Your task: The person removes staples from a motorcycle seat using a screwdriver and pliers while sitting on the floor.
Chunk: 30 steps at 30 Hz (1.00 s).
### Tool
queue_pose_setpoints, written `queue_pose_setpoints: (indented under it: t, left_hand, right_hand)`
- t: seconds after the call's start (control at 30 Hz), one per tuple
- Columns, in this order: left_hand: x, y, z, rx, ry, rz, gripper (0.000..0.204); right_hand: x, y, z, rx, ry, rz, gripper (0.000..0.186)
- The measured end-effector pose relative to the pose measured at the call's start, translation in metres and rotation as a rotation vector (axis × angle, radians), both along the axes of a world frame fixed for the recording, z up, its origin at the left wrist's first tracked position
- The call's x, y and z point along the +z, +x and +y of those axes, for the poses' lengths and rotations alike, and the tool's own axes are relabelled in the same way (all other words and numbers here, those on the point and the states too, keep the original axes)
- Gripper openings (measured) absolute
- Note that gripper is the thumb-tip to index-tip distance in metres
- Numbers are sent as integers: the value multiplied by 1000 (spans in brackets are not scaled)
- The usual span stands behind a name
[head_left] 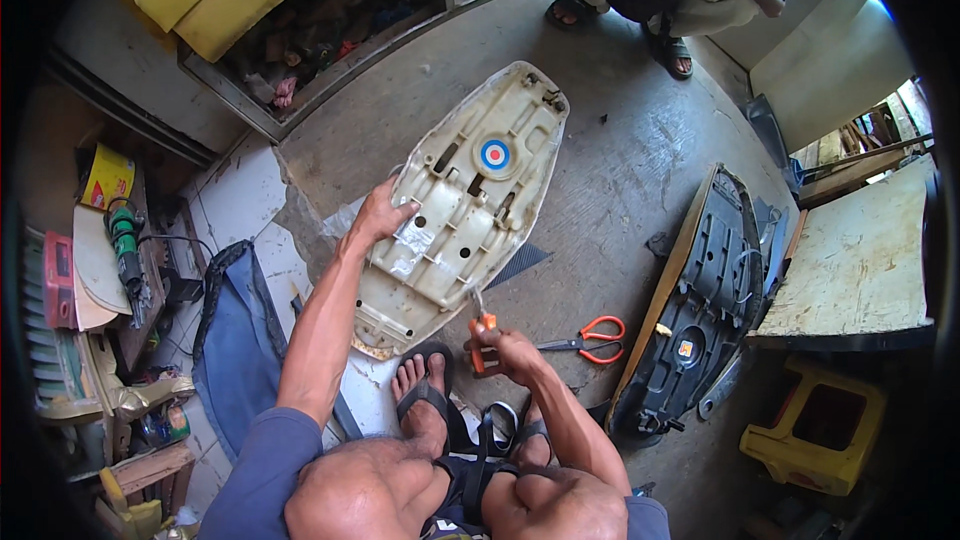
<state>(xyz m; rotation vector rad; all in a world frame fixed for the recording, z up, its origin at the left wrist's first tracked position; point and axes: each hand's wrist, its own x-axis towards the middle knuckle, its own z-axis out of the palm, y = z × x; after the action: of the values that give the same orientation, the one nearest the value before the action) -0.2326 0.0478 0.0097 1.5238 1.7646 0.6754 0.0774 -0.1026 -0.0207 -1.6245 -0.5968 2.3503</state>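
Note:
A cream plastic motorcycle seat base [425, 230] lies underside up on the floor in front of my feet, tilted to the right at its far end. A round blue, white and red sticker marks its far half. My left hand [380, 212] grips its left edge, thumb over the top and the other fingers hidden. In my closed right hand [512, 355] are orange-handled pliers [484, 328], with their jaws at the base's near right edge. Just right of that hand, scissors [600, 340] with orange handles lie on the floor.
A second seat with a black base [715, 280] stands to the right, near a worn board [850, 250] and a yellow plastic frame [815, 425]. Blue material [240, 340] and a green power tool [125, 250] are at left. Another person [670, 0] crouches at the far side.

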Motion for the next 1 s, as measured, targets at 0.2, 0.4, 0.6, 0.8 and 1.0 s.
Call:
queue_pose_setpoints:
  t: [0.2, 0.4, 0.6, 0.8, 1.0]
  left_hand:
    - [2, -3, -1, -11, 25, -30, 59]
    - [4, 0, 0, -4, 34, -15, 62]
    - [1, 4, 3, -9, 30, -17, 61]
    - [-1, -3, 0, -21, 45, -42, 59]
    - [3, 4, 0, 1, 53, -5, 59]
  right_hand:
    - [-14, -10, -9, 413, 820, -728, 38]
    - [6, 6, 22, 480, 226, -380, 43]
    - [3, 0, 19, 75, 312, -381, 39]
    - [9, 5, 8, 216, 595, -491, 44]
    - [7, 6, 12, -170, -54, 149, 49]
